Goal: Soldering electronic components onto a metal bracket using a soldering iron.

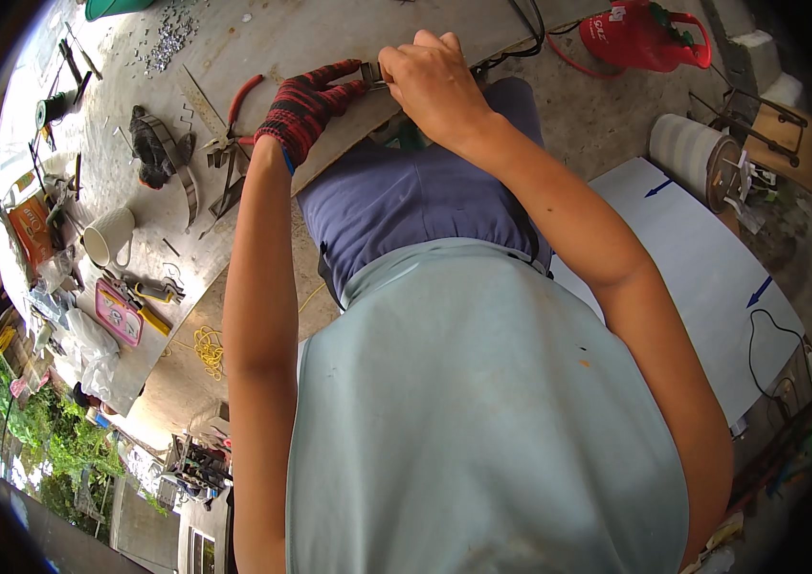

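My left hand [308,103], in a red and black knit glove, reaches over the table's near edge. Between its thumb and fingers it pinches a small dark metal piece [372,74]. Bare and curled closed, my right hand [433,81] meets the same piece from the right; what lies inside its fingers is hidden. Just left of the glove are red-handled pliers [245,99], lying open on the metal tabletop [224,43]. A flat metal strip [198,98] rests beside them, and a dark glove [149,143] lies farther left.
Small metal bits [171,33] are scattered at the far left of the table. A white mug [109,237], a pink tray [119,311] and yellow-handled pliers [149,314] stand nearer. On the right are a red gas canister [631,38], a striped drum [688,153] and a white board [683,258].
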Available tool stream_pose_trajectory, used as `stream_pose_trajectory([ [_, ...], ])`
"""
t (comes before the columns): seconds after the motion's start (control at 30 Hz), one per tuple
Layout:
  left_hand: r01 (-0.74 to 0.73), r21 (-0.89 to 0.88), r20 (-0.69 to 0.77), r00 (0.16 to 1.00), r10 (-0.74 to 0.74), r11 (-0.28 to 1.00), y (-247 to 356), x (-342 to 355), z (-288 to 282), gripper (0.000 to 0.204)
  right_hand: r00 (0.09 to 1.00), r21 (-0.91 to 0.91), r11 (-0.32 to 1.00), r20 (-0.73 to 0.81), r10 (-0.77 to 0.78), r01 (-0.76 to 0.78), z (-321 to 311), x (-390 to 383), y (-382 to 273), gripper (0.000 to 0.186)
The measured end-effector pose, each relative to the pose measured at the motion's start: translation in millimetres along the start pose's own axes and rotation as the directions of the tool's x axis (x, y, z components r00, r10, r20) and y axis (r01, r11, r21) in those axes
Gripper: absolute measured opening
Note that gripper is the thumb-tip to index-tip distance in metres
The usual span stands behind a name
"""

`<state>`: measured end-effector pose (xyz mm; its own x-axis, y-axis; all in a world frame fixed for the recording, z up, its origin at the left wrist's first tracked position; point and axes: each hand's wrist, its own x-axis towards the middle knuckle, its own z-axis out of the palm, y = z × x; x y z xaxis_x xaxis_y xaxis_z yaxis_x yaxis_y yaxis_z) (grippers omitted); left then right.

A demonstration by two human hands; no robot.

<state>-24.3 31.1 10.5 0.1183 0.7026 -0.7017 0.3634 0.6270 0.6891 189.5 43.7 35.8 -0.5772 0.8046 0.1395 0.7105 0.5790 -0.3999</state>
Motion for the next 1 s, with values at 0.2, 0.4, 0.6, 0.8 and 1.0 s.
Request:
stream_pose_trajectory([
  [0.2, -0.055, -0.048, -0.014, 0.998, 0.054, 0.997, -10.5, 3.9, -1.0, 0.051, 0.997, 0.145, 0.987, -0.010, 0.075, -0.073, -2.8, -1.0, -0.6, 0.005],
  [0.4, -0.044, -0.051, -0.007, 0.999, 0.044, 0.998, -9.1, 3.6, -0.2, 0.049, 0.998, 0.111, 0.992, -0.027, 0.055, -0.052, -2.5, -2.8, -2.4, 0.005],
  [0.6, -0.026, -0.059, 0.002, 1.000, 0.026, 0.998, -3.6, 0.6, 0.1, 0.050, 0.999, -0.009, 1.000, -0.048, 0.014, -0.015, 1.9, -3.1, -5.8, 0.006],
  [0.8, -0.020, -0.042, -0.023, 1.000, 0.019, 0.999, 2.6, -2.9, 2.6, 0.051, 0.997, 0.045, 0.997, -0.049, 0.064, -0.062, 6.4, -6.2, -5.3, 0.006],
  [1.0, -0.017, -0.039, -0.036, 0.999, 0.016, 0.999, 0.6, -2.9, 2.3, 0.051, 0.992, 0.173, 0.980, -0.070, 0.109, -0.095, 1.0, -7.2, -5.8, 0.008],
])
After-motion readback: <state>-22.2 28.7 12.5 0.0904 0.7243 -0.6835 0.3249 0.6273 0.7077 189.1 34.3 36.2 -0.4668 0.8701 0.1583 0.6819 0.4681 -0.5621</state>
